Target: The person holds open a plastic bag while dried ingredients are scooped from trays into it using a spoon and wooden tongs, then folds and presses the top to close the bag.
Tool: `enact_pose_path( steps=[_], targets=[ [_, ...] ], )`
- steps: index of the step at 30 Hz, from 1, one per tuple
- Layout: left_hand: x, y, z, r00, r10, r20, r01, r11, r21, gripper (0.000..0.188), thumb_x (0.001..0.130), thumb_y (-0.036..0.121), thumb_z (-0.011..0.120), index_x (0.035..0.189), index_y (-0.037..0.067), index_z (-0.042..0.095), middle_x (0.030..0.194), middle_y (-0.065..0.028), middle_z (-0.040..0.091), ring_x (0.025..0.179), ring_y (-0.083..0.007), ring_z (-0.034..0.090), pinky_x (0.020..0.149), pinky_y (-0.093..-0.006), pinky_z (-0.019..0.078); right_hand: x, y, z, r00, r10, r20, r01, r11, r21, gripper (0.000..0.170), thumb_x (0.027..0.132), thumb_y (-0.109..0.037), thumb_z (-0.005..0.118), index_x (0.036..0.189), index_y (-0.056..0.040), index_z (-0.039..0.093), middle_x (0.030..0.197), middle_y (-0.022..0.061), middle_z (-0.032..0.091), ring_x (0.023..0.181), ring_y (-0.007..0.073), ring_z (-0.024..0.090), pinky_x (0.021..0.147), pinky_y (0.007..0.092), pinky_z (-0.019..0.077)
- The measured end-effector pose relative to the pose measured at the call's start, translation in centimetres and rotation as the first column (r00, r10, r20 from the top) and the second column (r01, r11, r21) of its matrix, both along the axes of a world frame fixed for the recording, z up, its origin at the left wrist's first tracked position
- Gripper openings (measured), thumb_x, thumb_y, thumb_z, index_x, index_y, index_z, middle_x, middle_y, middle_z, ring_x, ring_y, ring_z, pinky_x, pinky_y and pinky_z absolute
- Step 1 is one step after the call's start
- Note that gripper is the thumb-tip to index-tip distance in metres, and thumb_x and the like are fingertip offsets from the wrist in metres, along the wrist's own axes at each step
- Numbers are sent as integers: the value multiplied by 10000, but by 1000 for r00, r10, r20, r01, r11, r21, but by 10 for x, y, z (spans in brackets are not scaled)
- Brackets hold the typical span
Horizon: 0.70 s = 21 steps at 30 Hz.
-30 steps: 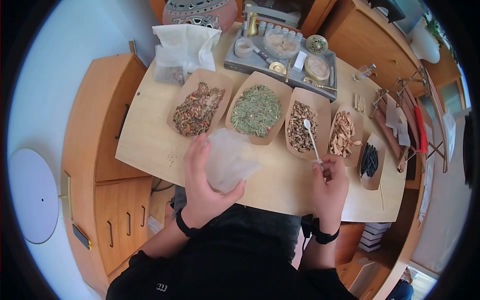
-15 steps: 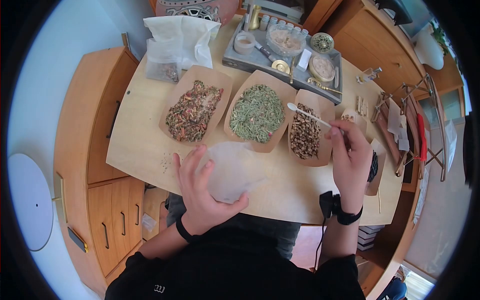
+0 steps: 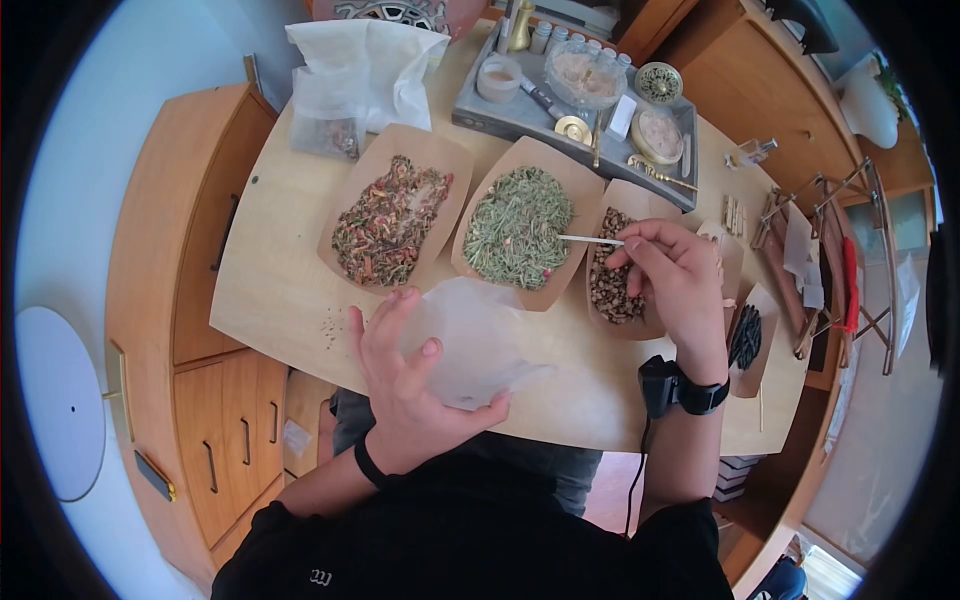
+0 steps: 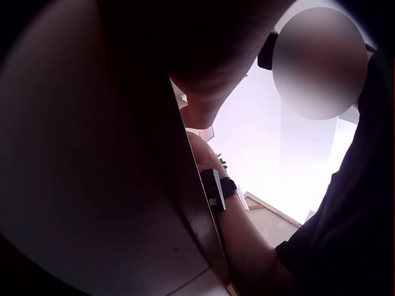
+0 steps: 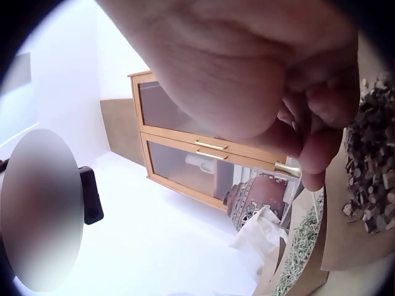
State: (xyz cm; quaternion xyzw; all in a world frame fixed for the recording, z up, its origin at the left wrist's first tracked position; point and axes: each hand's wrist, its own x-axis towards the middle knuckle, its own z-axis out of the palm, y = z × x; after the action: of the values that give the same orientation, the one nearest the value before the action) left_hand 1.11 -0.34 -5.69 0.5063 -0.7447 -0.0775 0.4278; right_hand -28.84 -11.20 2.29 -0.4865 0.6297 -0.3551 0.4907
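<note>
My left hand (image 3: pixel 415 400) holds a translucent white pouch (image 3: pixel 465 330) near the table's front edge, with the thumb at its lower edge and the fingers along its left side. My right hand (image 3: pixel 680 280) pinches the handle of a small white spoon (image 3: pixel 592 239) between thumb and fingertips. The spoon's far end overlaps the green cut herb (image 3: pixel 515 215) in a brown paper tray (image 3: pixel 575 170). Under the right hand lies a tray of brown chopped pieces (image 3: pixel 613 285), partly hidden by it. In the right wrist view the fingers (image 5: pixel 318 154) are curled, beside that tray.
Left of the green herb stands a paper tray of reddish mixed herb (image 3: pixel 390 225). Black sticks (image 3: pixel 745 338) fill a small tray at the right. A grey tray (image 3: pixel 480 122) with jars and brass tools, and white bags (image 3: pixel 400 80), stand behind. A wooden rack (image 3: pixel 825 260) is at the far right.
My right hand has lifted and shifted with the spoon, whose end has swung left from the brown pieces to the green herb. The left hand keeps the pouch in nearly the same place.
</note>
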Motion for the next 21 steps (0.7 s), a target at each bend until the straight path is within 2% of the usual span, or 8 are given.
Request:
enact_pose_path(
  steps=[5,8,15,18,21],
  targets=[
    [0,0,-3,1000,1,-12,-1,1000,-23,1247,710,467,1011,1694,316,259,1689,-282,427,1522,-519,486,1316,-772,164,-3,-2,-1,993,-50,108,46,998,43,176,1125,-102,661,1211,14,762,972,93,824,668,69,656,557,209,442],
    [0,-1,-2,1000,4,-26,-5,999,-37,1266,717,508,1017,1702,302,248,1690,-284,430,1518,-519,488,1313,-770,168,-11,-4,-12,988,-29,153,32,999,-13,177,1126,-103,657,1210,11,764,959,90,821,667,72,660,550,207,430],
    [-2,-3,2,999,33,-31,-32,999,13,1316,706,559,1035,1709,243,244,1687,-276,442,1530,-518,471,1309,-768,155,-11,3,-7,978,-65,200,65,998,4,174,1123,-98,653,1200,8,767,928,73,807,671,69,664,550,207,429],
    [-2,-5,4,999,30,-25,-30,999,16,1325,707,547,1041,1715,233,240,1686,-274,447,1543,-513,456,1310,-766,151,-3,15,10,975,-41,216,42,999,-1,168,1123,-89,647,1192,4,770,930,70,807,682,70,671,573,200,452],
    [-2,-4,7,999,30,-29,-29,999,41,1336,704,531,1049,1719,230,233,1690,-271,446,1556,-508,443,1307,-770,151,8,34,24,975,49,219,-60,997,47,163,1117,-44,649,1212,4,773,940,70,810,726,71,688,641,208,510]
  ],
)
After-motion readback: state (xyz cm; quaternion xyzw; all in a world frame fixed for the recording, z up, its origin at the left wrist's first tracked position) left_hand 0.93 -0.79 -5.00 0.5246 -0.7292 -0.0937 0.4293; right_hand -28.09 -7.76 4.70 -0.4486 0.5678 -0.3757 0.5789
